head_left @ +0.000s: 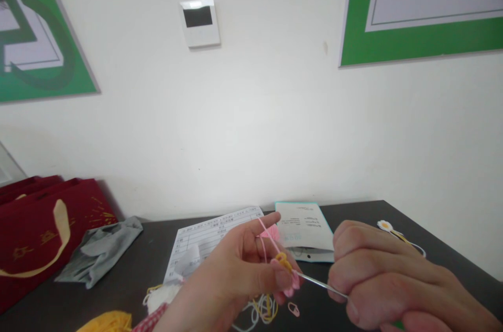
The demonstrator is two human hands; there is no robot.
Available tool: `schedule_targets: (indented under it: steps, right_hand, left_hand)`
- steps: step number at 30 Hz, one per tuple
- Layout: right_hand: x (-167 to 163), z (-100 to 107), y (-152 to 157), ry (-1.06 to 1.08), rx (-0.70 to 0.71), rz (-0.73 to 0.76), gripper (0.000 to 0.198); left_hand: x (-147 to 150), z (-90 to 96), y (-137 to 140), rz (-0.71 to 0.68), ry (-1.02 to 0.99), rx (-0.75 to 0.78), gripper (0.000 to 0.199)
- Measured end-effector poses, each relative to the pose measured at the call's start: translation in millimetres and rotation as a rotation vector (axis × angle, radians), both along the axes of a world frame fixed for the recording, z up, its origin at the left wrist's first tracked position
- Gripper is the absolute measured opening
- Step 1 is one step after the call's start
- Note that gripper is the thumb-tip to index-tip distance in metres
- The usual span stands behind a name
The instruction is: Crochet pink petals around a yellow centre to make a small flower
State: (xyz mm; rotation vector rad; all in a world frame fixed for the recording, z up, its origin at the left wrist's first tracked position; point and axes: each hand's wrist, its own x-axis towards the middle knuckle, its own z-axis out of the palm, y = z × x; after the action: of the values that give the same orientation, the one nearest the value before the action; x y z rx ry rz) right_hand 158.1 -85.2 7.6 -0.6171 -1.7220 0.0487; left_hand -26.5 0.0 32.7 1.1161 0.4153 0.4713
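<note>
My left hand (251, 264) pinches a small crochet piece (290, 280), pink with a yellow centre, between thumb and fingers. A strand of pink yarn (269, 231) runs over its raised index finger down to the piece. In my right hand (377, 274) is a thin metal crochet hook (322, 284), its tip at the edge of the crochet piece. The fingers of that hand are wrapped round the handle, which is mostly hidden. Behind the left fingers shows a bit of a pink yarn ball (270, 233). A pink stitch marker (293, 309) lies below the hands.
On the dark table (129, 269) are a printed sheet (212, 227), a white booklet (304, 224), white yarn (157, 298), yellow yarn (108, 322) and loose strands (259, 313). A grey cloth (102, 253) and red gift bags (43, 238) stand left; a daisy piece (385, 226) lies right.
</note>
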Motion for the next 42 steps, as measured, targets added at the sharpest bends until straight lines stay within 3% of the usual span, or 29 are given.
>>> schedule_targets:
  steps: [4,7,10,15,19,23,31,36,42]
  right_hand:
    - [-4,0,0,0.186,-0.187,0.070,0.045]
    - [-12,3,4,0.452,-0.323,0.149,0.047]
    - [-21,4,12,0.740,-0.518,0.278,0.046]
    - [-28,3,21,1.030,-0.825,0.419,0.043]
    - [-28,2,25,1.147,-0.942,0.499,0.042]
    - [-28,3,24,1.096,-0.880,0.434,0.043]
    - [-22,6,10,0.697,-0.474,0.239,0.046]
    - [-9,3,3,0.338,-0.300,0.105,0.050]
    - [5,-1,3,-0.082,0.008,0.077,0.039]
  left_hand:
    - [-3,0.0,-2,0.085,0.021,-0.023,0.063]
    - [-4,0.2,-4,0.129,0.029,-0.016,0.087]
    - [-3,0.3,-5,0.153,0.029,0.011,0.089]
    - [-1,-2.0,-5,0.192,-0.050,0.016,0.087]
    - [1,-4.5,-7,0.241,-0.121,-0.039,0.085]
    - [3,-6.4,-9,0.232,-0.134,-0.103,0.074]
    - [5,-10.1,-1,0.007,-0.155,-0.240,0.061]
    - [2,-14.4,2,-0.075,-0.158,-0.278,0.056]
    - [5,-18.0,1,-0.115,-0.103,-0.281,0.065]
